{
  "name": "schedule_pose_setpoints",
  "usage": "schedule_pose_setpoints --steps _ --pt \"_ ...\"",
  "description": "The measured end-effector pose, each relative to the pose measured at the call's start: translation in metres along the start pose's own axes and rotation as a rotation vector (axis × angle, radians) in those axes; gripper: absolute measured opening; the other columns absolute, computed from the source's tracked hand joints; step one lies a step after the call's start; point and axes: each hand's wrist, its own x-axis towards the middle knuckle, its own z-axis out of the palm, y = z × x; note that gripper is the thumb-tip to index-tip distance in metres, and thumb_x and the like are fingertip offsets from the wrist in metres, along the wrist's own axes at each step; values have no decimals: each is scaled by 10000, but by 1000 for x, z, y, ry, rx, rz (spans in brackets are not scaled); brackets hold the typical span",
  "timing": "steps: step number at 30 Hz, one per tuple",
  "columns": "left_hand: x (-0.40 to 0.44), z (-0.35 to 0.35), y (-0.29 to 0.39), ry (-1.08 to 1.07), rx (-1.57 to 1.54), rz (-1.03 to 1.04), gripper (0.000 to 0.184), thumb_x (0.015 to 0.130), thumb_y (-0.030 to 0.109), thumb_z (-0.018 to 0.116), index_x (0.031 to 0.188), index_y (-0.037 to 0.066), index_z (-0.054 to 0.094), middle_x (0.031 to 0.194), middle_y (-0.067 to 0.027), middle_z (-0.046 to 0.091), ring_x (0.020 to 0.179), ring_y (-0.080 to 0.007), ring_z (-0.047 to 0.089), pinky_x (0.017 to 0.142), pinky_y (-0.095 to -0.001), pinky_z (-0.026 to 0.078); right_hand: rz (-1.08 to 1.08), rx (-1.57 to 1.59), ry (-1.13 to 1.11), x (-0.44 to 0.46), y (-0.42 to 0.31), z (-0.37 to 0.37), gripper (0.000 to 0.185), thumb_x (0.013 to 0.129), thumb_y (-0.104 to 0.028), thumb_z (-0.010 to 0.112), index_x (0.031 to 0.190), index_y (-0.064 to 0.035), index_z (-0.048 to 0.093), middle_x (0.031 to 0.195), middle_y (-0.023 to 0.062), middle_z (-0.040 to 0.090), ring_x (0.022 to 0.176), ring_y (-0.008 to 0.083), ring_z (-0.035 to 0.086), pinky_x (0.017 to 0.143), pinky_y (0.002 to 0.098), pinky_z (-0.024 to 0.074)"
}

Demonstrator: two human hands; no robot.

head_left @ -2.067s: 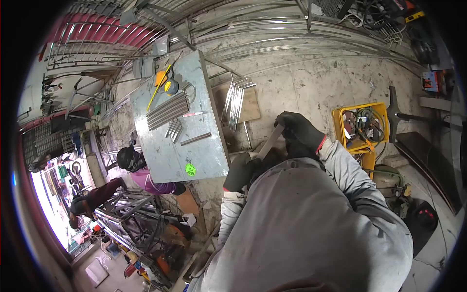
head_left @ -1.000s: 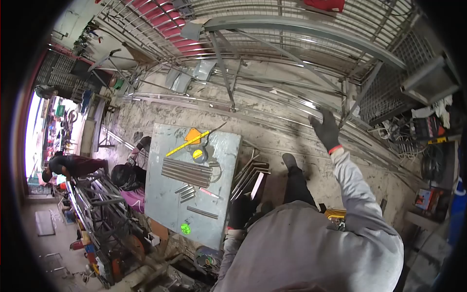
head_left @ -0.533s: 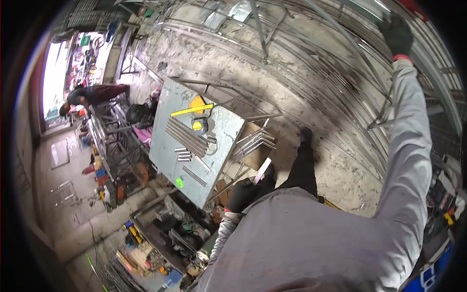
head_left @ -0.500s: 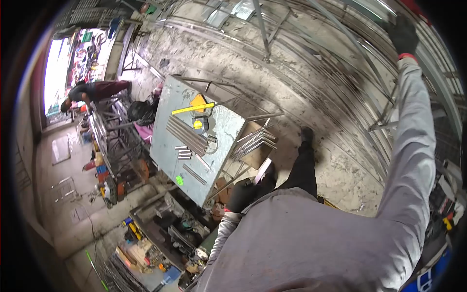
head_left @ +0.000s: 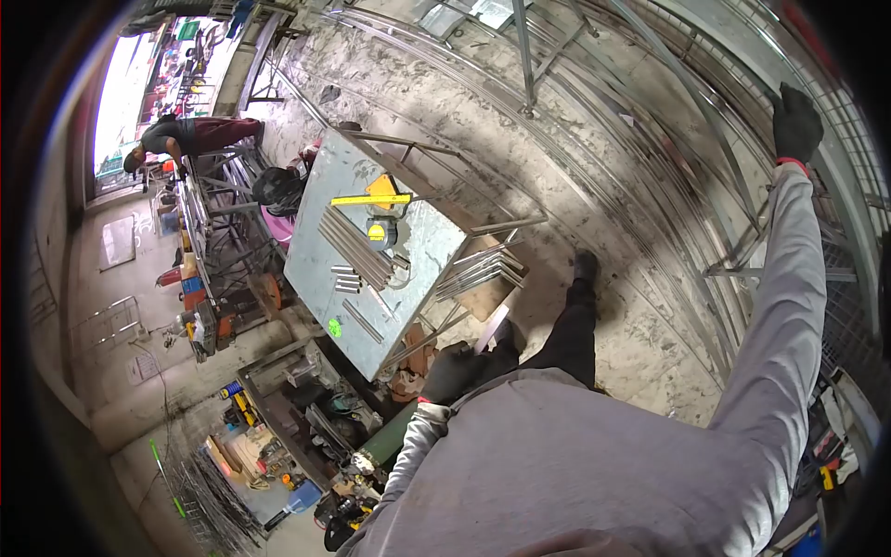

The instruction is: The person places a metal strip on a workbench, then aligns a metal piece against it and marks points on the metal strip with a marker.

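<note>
My left hand (head_left: 453, 373), in a black glove, is low in front of my body with its fingers closed. A flat pale strip (head_left: 496, 321) sticks out from it toward the table's corner; its lower end is hidden by the hand. Far to the right, my gloved right hand (head_left: 798, 128) is raised on an outstretched arm beside a grey metal frame (head_left: 826, 139). Its fingers look partly stretched out, and no held thing shows. On the metal-topped table (head_left: 320, 241) lie long tubes (head_left: 357, 249), short tube pieces (head_left: 347, 278), a tape measure (head_left: 380, 233) and a yellow-edged square (head_left: 371, 200).
Several cut tubes (head_left: 483, 277) rest on a ledge at the table's end. Long metal bars (head_left: 594, 167) lie along the floor and rack. Another person (head_left: 190, 137) bends over metalwork at the far left. A bench with tools (head_left: 325, 408) stands at lower left.
My right hand has moved slightly right and down in view, away from the bars at the top. The view has shifted a little. My left hand still has the strip.
</note>
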Motion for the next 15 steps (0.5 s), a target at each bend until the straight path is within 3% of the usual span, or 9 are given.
schedule_pose_setpoints --steps 3,5,6,7,8,9,10,12,15 --pt "-2 -9 -3 -19 115 269 295 968 241 849 935 -22 719 757 -132 724 689 -186 690 650 -399 540 -201 126 -25 11 22 2 414 1063 -449 718 1396 -211 778 1346 72 785 1197 327 755 1030 466 589" --pt "-11 -16 11 27 -22 121 319 964 275 846 938 -17 721 775 -144 721 718 -191 691 666 -409 540 -211 181 18 8 35 20 414 1115 -403 664 1437 -159 754 1396 107 770 1258 362 729 1085 458 565" --pt "-6 -17 -5 78 51 152 340 961 293 890 888 6 721 746 -51 711 688 -115 667 624 -340 514 -209 261 -11 7 24 9 418 1126 -397 653 1454 -155 744 1401 124 767 1264 368 727 1085 451 564" --pt "-6 -20 -8 100 40 138 340 961 293 890 888 6 721 746 -51 711 688 -115 667 624 -340 514 -207 339 -43 4 15 -9 421 1137 -391 642 1472 -152 733 1407 141 764 1271 373 726 1085 444 564" --pt "-6 -23 -9 128 21 151 338 963 290 887 888 5 720 753 -50 709 696 -112 665 625 -334 512 -191 427 -176 3 -3 -36 415 1144 -368 636 1479 -139 723 1389 156 772 1247 358 746 1035 438 587" --pt "-7 -26 -12 154 1 166 336 964 287 884 888 4 720 760 -48 707 705 -109 663 627 -328 510 -205 440 -177 -6 -44 -78 415 1144 -368 636 1479 -139 723 1389 156 772 1247 358 746 1035 438 587" --pt "0 -28 -29 148 -109 179 336 966 285 875 879 4 713 760 -37 700 702 -120 661 630 -321 511 -193 420 -338 -13 -90 -127 406 1146 -320 637 1489 -118 716 1421 156 759 1271 354 737 1054 433 582" --pt "-7 -40 -18 161 -188 176 323 953 291 865 926 -2 733 766 -68 689 723 -140 646 660 -356 514 -277 461 -469 -37 -136 -160 389 1142 -301 648 1470 -107 727 1398 160 769 1235 332 761 1015 422 601" --pt "-28 -67 0 216 -279 260 327 941 285 861 970 -21 751 782 -86 686 750 -149 631 692 -395 522 -387 1037 -360 -118 -231 -195 337 1112 -278 695 1385 -97 774 1287 163 810 1134 303 805 958 401 626"
